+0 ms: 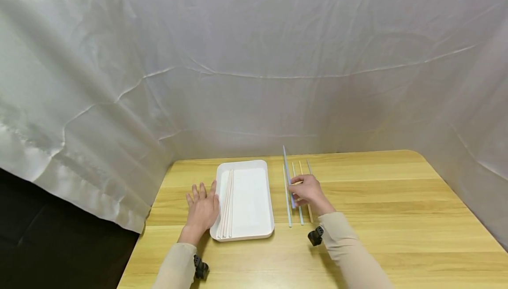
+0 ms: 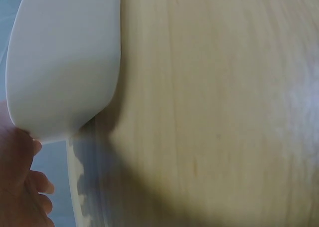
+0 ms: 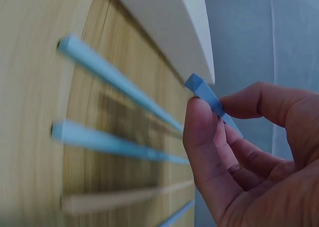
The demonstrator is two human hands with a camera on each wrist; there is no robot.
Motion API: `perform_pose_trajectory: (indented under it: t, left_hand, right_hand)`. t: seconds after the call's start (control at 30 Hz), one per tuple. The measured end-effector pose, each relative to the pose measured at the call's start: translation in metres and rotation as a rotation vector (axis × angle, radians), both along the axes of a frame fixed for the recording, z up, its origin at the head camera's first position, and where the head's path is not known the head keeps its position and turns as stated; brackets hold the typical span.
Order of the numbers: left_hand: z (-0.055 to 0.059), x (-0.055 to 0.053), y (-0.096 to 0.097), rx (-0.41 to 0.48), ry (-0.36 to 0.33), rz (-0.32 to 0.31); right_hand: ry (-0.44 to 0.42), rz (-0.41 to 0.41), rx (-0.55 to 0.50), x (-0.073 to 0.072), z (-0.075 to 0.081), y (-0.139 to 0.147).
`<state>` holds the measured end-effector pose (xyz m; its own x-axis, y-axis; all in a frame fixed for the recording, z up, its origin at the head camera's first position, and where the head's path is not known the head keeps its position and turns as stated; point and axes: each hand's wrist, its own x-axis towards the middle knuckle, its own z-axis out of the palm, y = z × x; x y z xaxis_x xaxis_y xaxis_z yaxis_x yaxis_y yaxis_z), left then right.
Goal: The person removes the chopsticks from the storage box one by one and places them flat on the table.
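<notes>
1. A white, round-cornered tray (image 1: 252,205) sits on the wood-grain bench (image 1: 381,200), its long sides running from 6 to 12 o'clock in the head view.
2. Inside it, along the 9 o'clock side, lie a few slim, pale sticks (image 1: 227,209), close together toward 12 o'clock and fanned slightly toward 6.
3. At the tray's 9 o'clock wall, the left hand (image 1: 203,212) is spread, fingers outstretched and touching the edge.
4. The right hand (image 1: 307,189), at 3 o'clock from the tray, pinches a blue stick (image 1: 287,170) between thumb and fingertips, above the bench.
5. This stick is straight, slender and plain, a deeper blue than the pale-blue pair, with a squared, faceted near end; its far end points just short of 12 o'clock.
6. Under and around that hand, roughly parallel, lie two pale-blue sticks (image 1: 288,214), a tan stick (image 1: 311,216) and, toward 1 o'clock, a greyish-blue stick (image 1: 308,165).
</notes>
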<state>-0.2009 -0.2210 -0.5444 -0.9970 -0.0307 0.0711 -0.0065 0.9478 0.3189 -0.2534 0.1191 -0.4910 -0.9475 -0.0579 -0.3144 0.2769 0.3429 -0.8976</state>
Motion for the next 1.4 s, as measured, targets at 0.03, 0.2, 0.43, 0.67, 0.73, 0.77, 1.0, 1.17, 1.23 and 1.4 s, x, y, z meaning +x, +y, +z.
perform_pose_trajectory:
  t: [0.03, 0.2, 0.43, 0.67, 0.73, 0.77, 1.0, 1.17, 1.23, 1.4]
  left_hand:
    - [0.0, 0.0, 0.0, -0.003, -0.003, 0.0]
    - [0.002, 0.0, 0.0, -0.016, 0.016, -0.004]
    - [0.003, 0.001, -0.001, -0.022, 0.025, -0.01]
    - [0.002, 0.001, -0.001, -0.006, 0.037, -0.043]
    - [0.001, 0.001, -0.001, 0.001, 0.042, -0.053]
    - [0.001, 0.0, -0.001, 0.004, 0.039, -0.055]
    - [-0.001, -0.001, -0.003, 0.004, 0.03, -0.056]
    - [-0.001, -0.001, -0.003, 0.004, 0.042, -0.057]
    - [-0.001, -0.001, -0.002, 0.001, 0.037, -0.057]
    - [-0.001, -0.001, -0.002, 0.002, 0.025, -0.056]
  right_hand:
    - [0.0, 0.001, 0.007, 0.0, 0.0, 0.005]
    - [0.002, -0.008, 0.044, 0.0, -0.002, 0.025]
    - [-0.002, -0.026, 0.081, 0.001, -0.003, 0.049]
    - [0.014, -0.032, 0.114, 0.0, -0.007, 0.071]
    - [0.018, -0.04, 0.125, 0.0, -0.009, 0.077]
    - [0.02, -0.043, 0.133, 0.001, -0.01, 0.08]
    - [0.013, -0.044, 0.202, 0.002, -0.012, 0.096]
    - [-0.01, -0.047, 0.218, 0.004, -0.013, 0.102]
    - [-0.019, -0.051, 0.202, 0.004, -0.014, 0.103]
    - [-0.033, -0.059, 0.175, 0.006, -0.016, 0.104]
